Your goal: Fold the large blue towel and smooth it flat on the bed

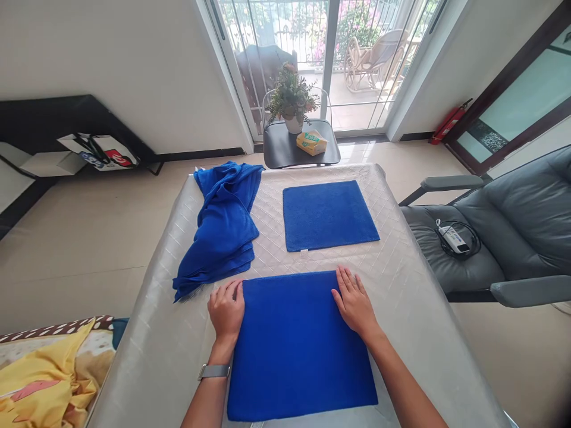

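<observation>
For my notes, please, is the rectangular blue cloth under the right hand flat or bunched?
Flat: the rectangular blue cloth shows straight edges and no bunching; whether folded, I cannot tell.

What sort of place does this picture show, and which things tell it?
Probably a room in a home, perhaps a living room: there is a padded armchair, a potted plant on a black chair, and a glass door with a rocking chair outside.

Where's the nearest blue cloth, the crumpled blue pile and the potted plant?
Nearest blue cloth point(302, 348): head view, middle of its flat top.
Crumpled blue pile point(227, 223): head view, its middle folds.
Potted plant point(292, 95): head view, its leaves.
</observation>
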The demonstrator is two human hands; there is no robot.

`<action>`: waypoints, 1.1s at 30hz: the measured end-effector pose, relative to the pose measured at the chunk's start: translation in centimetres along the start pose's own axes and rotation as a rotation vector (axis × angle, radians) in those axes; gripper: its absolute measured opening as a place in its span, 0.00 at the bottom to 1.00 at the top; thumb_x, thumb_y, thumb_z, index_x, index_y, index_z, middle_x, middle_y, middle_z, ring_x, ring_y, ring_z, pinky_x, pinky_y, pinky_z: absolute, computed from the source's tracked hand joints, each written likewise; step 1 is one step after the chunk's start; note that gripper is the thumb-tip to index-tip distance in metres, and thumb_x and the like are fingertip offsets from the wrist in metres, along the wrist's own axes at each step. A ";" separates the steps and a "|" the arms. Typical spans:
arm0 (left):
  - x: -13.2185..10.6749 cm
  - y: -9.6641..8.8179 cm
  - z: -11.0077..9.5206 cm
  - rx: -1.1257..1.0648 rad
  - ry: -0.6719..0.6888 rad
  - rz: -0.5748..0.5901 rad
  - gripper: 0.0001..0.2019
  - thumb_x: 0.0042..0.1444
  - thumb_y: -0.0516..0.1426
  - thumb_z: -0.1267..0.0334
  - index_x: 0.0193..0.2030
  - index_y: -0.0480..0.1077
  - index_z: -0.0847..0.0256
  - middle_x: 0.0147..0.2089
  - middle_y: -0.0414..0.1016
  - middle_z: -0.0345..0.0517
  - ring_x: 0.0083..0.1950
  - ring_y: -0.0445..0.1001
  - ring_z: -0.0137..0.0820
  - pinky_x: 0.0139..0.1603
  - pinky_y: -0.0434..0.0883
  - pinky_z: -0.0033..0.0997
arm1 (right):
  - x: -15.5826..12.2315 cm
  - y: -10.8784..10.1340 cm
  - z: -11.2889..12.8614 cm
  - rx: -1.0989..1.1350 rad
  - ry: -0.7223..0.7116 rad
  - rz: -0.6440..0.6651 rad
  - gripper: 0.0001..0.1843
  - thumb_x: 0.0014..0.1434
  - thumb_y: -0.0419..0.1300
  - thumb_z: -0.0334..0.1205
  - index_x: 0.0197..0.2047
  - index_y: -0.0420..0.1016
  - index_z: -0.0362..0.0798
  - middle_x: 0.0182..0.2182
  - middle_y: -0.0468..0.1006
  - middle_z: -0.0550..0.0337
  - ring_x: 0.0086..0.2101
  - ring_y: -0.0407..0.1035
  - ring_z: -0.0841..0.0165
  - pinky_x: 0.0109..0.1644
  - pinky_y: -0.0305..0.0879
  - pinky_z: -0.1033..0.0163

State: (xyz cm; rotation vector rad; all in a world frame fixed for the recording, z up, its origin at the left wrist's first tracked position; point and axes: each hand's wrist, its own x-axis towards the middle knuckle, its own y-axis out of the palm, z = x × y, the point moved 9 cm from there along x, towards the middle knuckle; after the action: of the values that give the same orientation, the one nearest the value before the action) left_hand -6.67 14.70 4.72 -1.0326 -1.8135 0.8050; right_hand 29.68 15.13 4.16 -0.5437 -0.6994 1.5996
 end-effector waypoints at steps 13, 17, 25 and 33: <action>-8.5 9.1 -23.9 -1.545 -0.711 0.529 0.10 0.55 0.61 0.64 0.44 0.78 0.57 0.49 0.78 0.51 0.54 0.75 0.37 0.60 0.67 0.37 | 0.0 1.8 -3.5 1.555 0.524 -0.288 0.21 0.62 0.49 0.45 0.52 0.76 0.51 0.58 0.73 0.57 0.63 0.60 0.66 0.72 0.45 0.52; -9.1 12.9 -28.7 -1.977 -1.073 0.563 0.10 0.54 0.59 0.69 0.42 0.77 0.65 0.48 0.79 0.55 0.53 0.77 0.35 0.59 0.69 0.34 | -0.2 2.0 -4.5 1.585 0.537 -0.314 0.21 0.64 0.48 0.50 0.51 0.75 0.51 0.58 0.73 0.57 0.63 0.59 0.66 0.72 0.46 0.51; -8.0 13.8 -23.5 -2.137 -1.338 0.472 0.14 0.59 0.53 0.67 0.49 0.75 0.65 0.58 0.74 0.59 0.60 0.72 0.36 0.58 0.72 0.35 | -0.1 1.9 -4.3 1.587 0.494 -0.296 0.28 0.64 0.47 0.59 0.54 0.74 0.51 0.60 0.71 0.54 0.63 0.59 0.64 0.71 0.48 0.51; -6.4 11.1 -15.9 -2.055 -1.242 0.327 0.16 0.61 0.52 0.64 0.52 0.74 0.65 0.63 0.70 0.58 0.65 0.68 0.36 0.62 0.69 0.35 | -0.2 1.7 -4.1 1.569 0.495 -0.299 0.28 0.65 0.47 0.59 0.55 0.74 0.52 0.61 0.70 0.55 0.64 0.58 0.65 0.71 0.49 0.52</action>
State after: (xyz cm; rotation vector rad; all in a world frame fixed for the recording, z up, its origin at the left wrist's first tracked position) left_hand 13.03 15.72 -0.45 -2.2668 -3.5381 -1.1108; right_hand 31.37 15.33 0.10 0.3417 0.8411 1.1946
